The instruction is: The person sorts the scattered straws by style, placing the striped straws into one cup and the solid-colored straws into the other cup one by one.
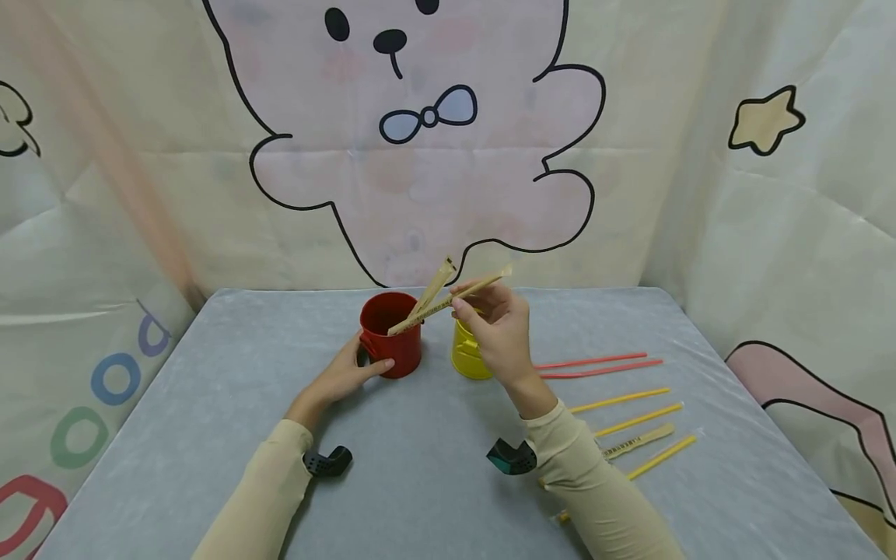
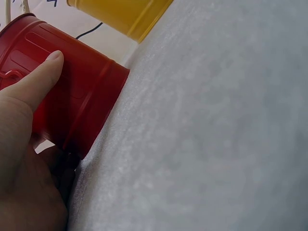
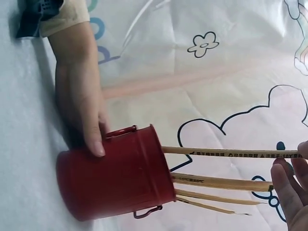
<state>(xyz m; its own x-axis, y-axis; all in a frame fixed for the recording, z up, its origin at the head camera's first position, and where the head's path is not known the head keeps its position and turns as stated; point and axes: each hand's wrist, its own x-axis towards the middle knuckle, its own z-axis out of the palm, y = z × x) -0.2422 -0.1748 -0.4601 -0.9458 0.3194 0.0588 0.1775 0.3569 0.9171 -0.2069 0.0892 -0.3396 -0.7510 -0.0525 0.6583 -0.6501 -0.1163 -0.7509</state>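
Note:
My left hand (image 1: 344, 376) holds a small red metal bucket (image 1: 404, 354) upright on the cloth, thumb along its side. Between the thumb and fingers of my right hand (image 1: 502, 336) is a tan paper-wrapped straw (image 1: 435, 309) with printing on it, slanting to the bucket's mouth. Several other wrapped straws (image 3: 221, 183) stick out of the red bucket in the right wrist view. Just behind my right hand stands a yellow bucket (image 1: 466, 359), partly hidden by it.
To the right lie two red straws (image 1: 633, 365), several yellow straws (image 1: 623, 399) and a tan wrapped straw (image 1: 638, 442), some partly under my right sleeve. A grey-blue cloth (image 1: 413, 467) covers the table. A printed curtain (image 1: 630, 155) hangs behind it.

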